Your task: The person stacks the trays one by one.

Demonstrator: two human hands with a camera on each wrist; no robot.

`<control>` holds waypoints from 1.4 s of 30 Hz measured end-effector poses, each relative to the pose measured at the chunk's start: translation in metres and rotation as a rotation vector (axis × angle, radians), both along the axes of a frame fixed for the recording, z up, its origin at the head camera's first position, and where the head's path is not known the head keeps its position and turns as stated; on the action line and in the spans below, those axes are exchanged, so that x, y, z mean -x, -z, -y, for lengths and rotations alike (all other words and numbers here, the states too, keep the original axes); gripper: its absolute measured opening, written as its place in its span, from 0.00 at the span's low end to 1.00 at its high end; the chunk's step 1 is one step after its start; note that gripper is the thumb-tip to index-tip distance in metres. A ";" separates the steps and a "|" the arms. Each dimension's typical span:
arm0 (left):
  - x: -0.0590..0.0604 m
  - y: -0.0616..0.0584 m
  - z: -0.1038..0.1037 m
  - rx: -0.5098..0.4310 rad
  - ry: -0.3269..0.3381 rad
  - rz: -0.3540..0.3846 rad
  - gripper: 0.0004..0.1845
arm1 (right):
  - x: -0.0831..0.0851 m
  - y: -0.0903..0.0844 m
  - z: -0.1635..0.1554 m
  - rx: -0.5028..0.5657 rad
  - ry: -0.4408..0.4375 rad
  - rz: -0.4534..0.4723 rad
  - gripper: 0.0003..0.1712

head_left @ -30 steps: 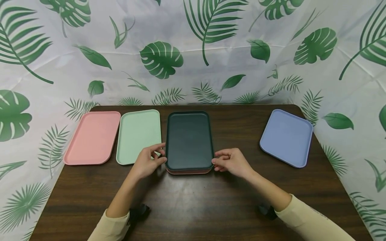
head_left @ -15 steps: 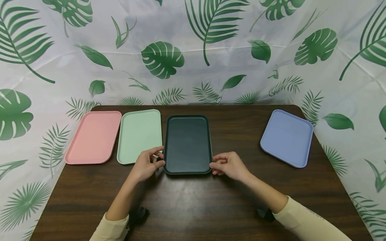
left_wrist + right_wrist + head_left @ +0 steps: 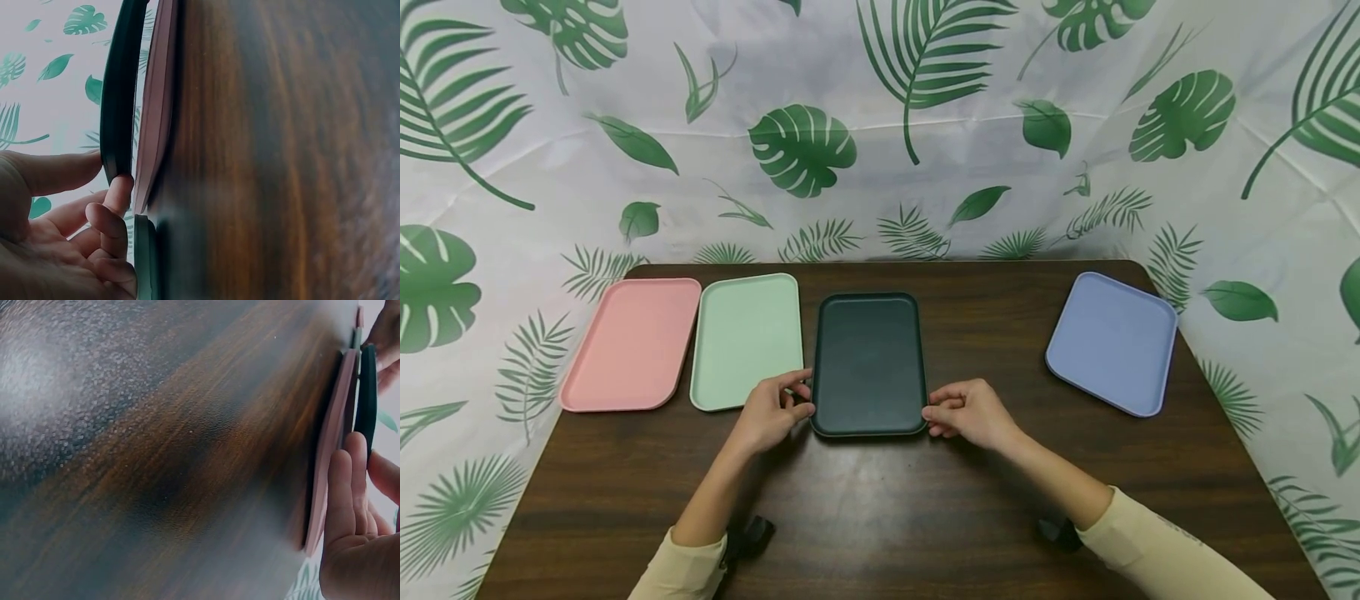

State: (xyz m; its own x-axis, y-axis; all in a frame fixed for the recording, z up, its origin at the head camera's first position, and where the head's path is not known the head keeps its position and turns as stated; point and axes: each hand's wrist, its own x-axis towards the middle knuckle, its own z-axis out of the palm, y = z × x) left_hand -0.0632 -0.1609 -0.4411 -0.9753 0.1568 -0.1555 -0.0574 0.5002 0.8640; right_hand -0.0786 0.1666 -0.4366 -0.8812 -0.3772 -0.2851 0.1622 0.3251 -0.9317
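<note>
Your left hand [image 3: 767,412] pinches the left edge of the dark tray [image 3: 870,367], thumb at the rim, a fingertip underneath. Your right hand [image 3: 973,412] pinches the opposite edge likewise, its other fingers extended below. The dark tray thus lies directly between your hands, most of its length reaching away beyond them. Just under it, your wrist views show a lower pink tray [image 3: 155,100], a gap visible between the two; whether your lower fingers touch it, you cannot tell. Past your left fingertips: pale green tray [image 3: 741,342], its near corner partly behind that hand. Farther left: flat pink tray [image 3: 632,346]. Well right of your right hand: blue tray [image 3: 1112,343], set askew on the wooden table [image 3: 865,525].
</note>
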 end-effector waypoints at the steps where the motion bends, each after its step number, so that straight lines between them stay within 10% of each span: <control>1: 0.000 0.000 0.000 0.013 0.003 -0.005 0.28 | 0.000 0.000 0.000 -0.003 0.003 0.000 0.21; 42: 0.002 0.000 -0.013 0.198 -0.032 -0.056 0.28 | 0.004 0.010 0.003 -0.098 0.065 -0.042 0.15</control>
